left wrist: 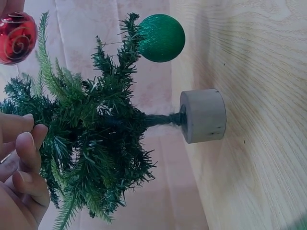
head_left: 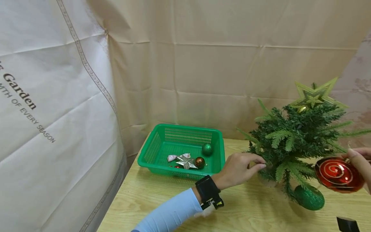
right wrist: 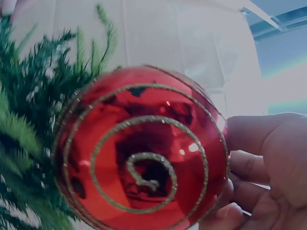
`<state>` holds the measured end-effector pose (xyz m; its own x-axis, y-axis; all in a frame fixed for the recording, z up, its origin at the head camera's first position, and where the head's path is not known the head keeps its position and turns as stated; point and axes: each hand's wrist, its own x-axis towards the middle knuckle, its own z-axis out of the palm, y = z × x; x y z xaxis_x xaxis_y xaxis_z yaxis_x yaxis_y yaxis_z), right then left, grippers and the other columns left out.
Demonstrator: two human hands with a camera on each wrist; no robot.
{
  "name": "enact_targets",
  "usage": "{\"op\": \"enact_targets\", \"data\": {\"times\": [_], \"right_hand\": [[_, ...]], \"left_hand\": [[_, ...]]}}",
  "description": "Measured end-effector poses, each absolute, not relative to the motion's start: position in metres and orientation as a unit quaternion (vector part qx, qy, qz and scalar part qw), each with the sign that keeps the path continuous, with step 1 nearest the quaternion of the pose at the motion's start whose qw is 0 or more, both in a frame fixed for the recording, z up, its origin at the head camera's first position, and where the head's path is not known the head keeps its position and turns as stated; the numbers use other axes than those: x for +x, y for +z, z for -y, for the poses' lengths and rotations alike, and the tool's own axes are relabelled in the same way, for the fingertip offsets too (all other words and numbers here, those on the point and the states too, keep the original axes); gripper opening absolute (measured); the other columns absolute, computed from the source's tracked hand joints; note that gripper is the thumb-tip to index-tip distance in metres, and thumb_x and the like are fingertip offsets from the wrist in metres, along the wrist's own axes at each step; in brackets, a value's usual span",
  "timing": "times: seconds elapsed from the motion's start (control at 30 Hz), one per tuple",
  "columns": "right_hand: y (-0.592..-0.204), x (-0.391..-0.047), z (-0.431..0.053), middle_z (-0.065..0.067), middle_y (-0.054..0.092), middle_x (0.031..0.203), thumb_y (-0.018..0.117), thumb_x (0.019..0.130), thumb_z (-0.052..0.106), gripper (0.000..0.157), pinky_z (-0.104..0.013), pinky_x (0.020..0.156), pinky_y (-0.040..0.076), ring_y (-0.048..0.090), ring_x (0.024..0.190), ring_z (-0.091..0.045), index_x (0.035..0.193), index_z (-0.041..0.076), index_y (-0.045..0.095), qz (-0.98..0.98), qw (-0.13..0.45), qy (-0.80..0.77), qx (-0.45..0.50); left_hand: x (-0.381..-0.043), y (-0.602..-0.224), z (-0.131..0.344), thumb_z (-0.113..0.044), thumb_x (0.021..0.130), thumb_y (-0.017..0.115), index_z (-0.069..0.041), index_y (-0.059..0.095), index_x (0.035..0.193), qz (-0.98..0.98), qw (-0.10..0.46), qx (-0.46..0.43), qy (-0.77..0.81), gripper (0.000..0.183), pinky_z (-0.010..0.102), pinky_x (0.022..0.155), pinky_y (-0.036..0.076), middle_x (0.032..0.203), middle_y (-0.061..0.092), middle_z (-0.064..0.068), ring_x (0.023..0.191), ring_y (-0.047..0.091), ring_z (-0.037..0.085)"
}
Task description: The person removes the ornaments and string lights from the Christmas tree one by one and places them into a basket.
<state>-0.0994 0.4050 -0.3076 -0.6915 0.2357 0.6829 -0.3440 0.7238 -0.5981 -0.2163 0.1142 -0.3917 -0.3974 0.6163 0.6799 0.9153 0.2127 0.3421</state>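
Observation:
A small artificial Christmas tree (head_left: 298, 138) stands on a round wooden base (left wrist: 204, 116). At its left side, my left hand (head_left: 242, 166) pinches a branch between thumb and fingertips; the exact grip is partly lost in the needles. To the right of the tree, my right hand (head_left: 360, 164) holds a shiny red bauble (right wrist: 144, 153) with a glittery gold spiral, its fingers at the bauble's edge. A green glitter bauble (left wrist: 161, 38) hangs from a low branch. On the treetop sits a gold star (head_left: 314, 95).
A green plastic basket (head_left: 181, 126) stands left of the tree. Inside lie a green bauble (head_left: 207, 149), a brown bauble (head_left: 200, 162), a silver star (head_left: 186, 161) and a pale bow-like piece (head_left: 172, 158). A black object (head_left: 347, 224) shows at the lower right. Cloth hangs behind the wooden table (head_left: 156, 196).

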Motion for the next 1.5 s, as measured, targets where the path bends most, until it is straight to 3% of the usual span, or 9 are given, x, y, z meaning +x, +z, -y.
{"op": "enact_targets", "data": {"times": [0.13,0.37,0.53,0.73,0.87,1.03,1.2,1.37,1.5], "right_hand": [[-0.299,-0.087,-0.383,0.024,0.054,0.066,0.058,0.105,0.004,0.046,-0.019,0.041,0.033,0.046,0.049,0.001,0.092,0.049,0.061,0.865,0.365,0.345,0.013],[-0.296,-0.081,-0.358,0.009,0.058,0.066,0.064,0.099,-0.007,0.033,-0.024,0.045,0.033,0.046,0.052,-0.008,0.096,0.025,0.073,0.856,0.346,0.381,0.052],[-0.295,-0.077,-0.352,0.005,0.058,0.067,0.063,0.099,-0.009,0.029,-0.024,0.045,0.035,0.046,0.051,-0.011,0.097,0.018,0.073,0.857,0.326,0.392,0.068],[-0.295,-0.072,-0.337,0.006,0.058,0.074,0.062,0.098,-0.011,0.022,-0.025,0.051,0.030,0.043,0.056,-0.008,0.104,0.008,0.073,0.864,0.326,0.370,0.099],[-0.298,-0.070,-0.324,0.010,0.061,0.076,0.067,0.097,-0.006,0.016,-0.020,0.052,0.033,0.049,0.059,-0.002,0.108,0.004,0.073,0.886,0.327,0.315,0.098],[-0.299,-0.072,-0.308,0.015,0.066,0.081,0.077,0.091,-0.001,0.020,-0.014,0.054,0.043,0.058,0.060,0.001,0.106,0.011,0.077,0.901,0.308,0.281,0.117],[-0.300,-0.078,-0.294,0.013,0.064,0.072,0.079,0.091,0.005,0.021,-0.019,0.048,0.037,0.050,0.050,-0.006,0.103,0.022,0.077,0.909,0.283,0.278,0.131],[-0.306,-0.085,-0.288,0.013,0.066,0.086,0.081,0.089,0.007,0.025,-0.022,0.047,0.032,0.043,0.051,-0.005,0.103,0.027,0.078,0.912,0.279,0.263,0.150],[-0.311,-0.090,-0.284,0.016,0.061,0.084,0.083,0.086,0.004,0.027,-0.022,0.048,0.027,0.037,0.054,-0.004,0.100,0.026,0.079,0.905,0.291,0.258,0.174]], "left_hand": [[-0.217,-0.390,-0.114,-0.024,0.103,0.068,-0.014,0.076,0.114,0.750,0.206,-0.513,-0.364,0.017,0.011,0.051,0.024,0.102,0.076,-0.003,0.053,0.036,-0.005],[-0.217,-0.383,-0.111,-0.024,0.102,0.068,-0.013,0.075,0.115,0.742,0.204,-0.513,-0.379,0.018,0.011,0.054,0.028,0.103,0.075,-0.002,0.057,0.039,-0.004],[-0.219,-0.379,-0.109,-0.022,0.102,0.069,-0.012,0.076,0.114,0.731,0.204,-0.514,-0.399,0.017,0.011,0.059,0.032,0.100,0.073,-0.002,0.061,0.041,-0.003],[-0.219,-0.376,-0.107,-0.023,0.103,0.066,-0.015,0.076,0.115,0.726,0.204,-0.519,-0.403,0.017,0.011,0.062,0.033,0.100,0.072,-0.005,0.060,0.039,-0.003],[-0.217,-0.372,-0.106,-0.021,0.103,0.067,-0.015,0.077,0.116,0.707,0.184,-0.536,-0.424,0.018,0.013,0.064,0.035,0.103,0.071,-0.006,0.062,0.038,-0.003],[-0.212,-0.366,-0.103,-0.016,0.099,0.072,-0.012,0.078,0.117,0.679,0.150,-0.557,-0.453,0.019,0.012,0.063,0.038,0.111,0.070,-0.002,0.063,0.041,-0.004],[-0.210,-0.359,-0.098,-0.014,0.095,0.077,-0.013,0.079,0.116,0.677,0.146,-0.572,-0.440,0.021,0.011,0.062,0.038,0.113,0.070,-0.004,0.063,0.041,-0.005],[-0.211,-0.357,-0.094,-0.014,0.094,0.078,-0.011,0.079,0.114,0.673,0.128,-0.587,-0.430,0.021,0.011,0.061,0.038,0.111,0.071,-0.005,0.062,0.041,-0.004],[-0.211,-0.358,-0.091,-0.011,0.093,0.079,-0.009,0.080,0.113,0.671,0.111,-0.590,-0.436,0.020,0.012,0.059,0.037,0.110,0.071,-0.004,0.059,0.041,-0.003]]}}
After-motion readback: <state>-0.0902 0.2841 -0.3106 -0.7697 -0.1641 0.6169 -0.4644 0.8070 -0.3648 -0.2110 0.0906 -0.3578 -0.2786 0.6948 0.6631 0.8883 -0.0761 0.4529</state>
